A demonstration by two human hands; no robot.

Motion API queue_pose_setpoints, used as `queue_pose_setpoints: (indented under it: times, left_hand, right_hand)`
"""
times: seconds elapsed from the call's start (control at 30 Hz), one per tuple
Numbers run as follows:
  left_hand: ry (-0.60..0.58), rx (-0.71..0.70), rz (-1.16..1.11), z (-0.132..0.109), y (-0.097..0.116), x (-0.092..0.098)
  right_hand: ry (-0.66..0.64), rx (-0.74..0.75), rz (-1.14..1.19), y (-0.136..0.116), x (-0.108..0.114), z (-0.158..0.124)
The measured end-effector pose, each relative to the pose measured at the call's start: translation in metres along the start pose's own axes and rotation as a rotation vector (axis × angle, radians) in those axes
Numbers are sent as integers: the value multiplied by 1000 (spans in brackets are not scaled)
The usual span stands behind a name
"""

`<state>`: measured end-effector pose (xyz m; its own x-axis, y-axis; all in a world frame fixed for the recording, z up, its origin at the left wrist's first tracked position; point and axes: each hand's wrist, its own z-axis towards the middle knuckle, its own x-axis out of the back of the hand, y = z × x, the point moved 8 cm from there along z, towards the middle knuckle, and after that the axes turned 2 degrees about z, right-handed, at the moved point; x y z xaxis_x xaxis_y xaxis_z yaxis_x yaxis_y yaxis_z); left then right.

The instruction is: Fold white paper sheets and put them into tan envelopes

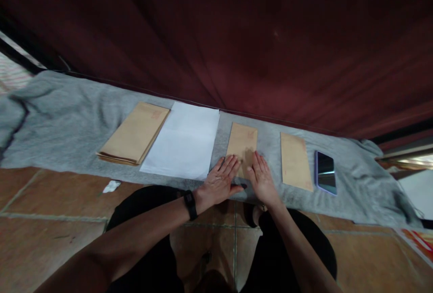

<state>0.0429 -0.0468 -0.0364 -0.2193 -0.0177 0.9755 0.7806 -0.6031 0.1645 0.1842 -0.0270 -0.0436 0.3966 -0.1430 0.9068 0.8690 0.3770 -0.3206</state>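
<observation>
A brown paper envelope lies on the grey cloth in front of me, its near part covered by my hands. My left hand rests flat across its lower left side, fingers stretched out. At the lower right edge of the same envelope, my right hand lies with its fingers extended. To the left is a stack of white paper, and beyond it a pile of brown envelopes. Another single envelope lies to the right of my right hand.
A phone in a purple case lies right of the single envelope. Grey cloth covers the low surface, with a dark red curtain behind it. A crumpled white scrap is on the tiled floor.
</observation>
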Motion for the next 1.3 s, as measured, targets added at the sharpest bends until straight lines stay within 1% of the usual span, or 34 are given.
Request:
queue_pose_setpoints:
  times: [0.1, 0.2, 0.43, 0.57, 0.67, 0.77, 0.87, 0.97, 1.03, 1.17, 1.3]
  left_hand:
    - [2, 17, -25, 2, -2, 1]
    - [14, 31, -42, 3, -4, 0]
    - [109, 98, -13, 3, -8, -5]
    - [148, 105, 11, 3, -6, -5]
    - [183, 100, 7, 8, -4, -3]
    - [183, 92, -5, 22, -2, 0]
    - [155, 73, -19, 45, -3, 0]
    - [135, 56, -29, 67, -8, -3]
    - [116, 47, -26, 78, -14, -7]
    - [69, 61, 6, 93, -25, -15]
    - [22, 3, 35, 114, -29, -19]
  right_hand:
    - [-67, 54, 25, -18, -11, 2]
    - [-88, 55, -48, -25, -17, 2]
    - [-58, -44, -159, -11, -9, 2]
    - [-50, -77, -176, -4, -5, 3]
    - [-57, -86, -184, -2, -5, 3]
    - [-62, -92, -196, -1, -6, 3]
    - [-76, -94, -212, -2, -7, 3]
    - [-79, -96, -226, -2, -8, 4]
    - [-64, -93, -231, -3, -7, 4]
    - [-10, -82, -239, -6, -5, 4]
    - [37, -96, -249, -7, -3, 4]
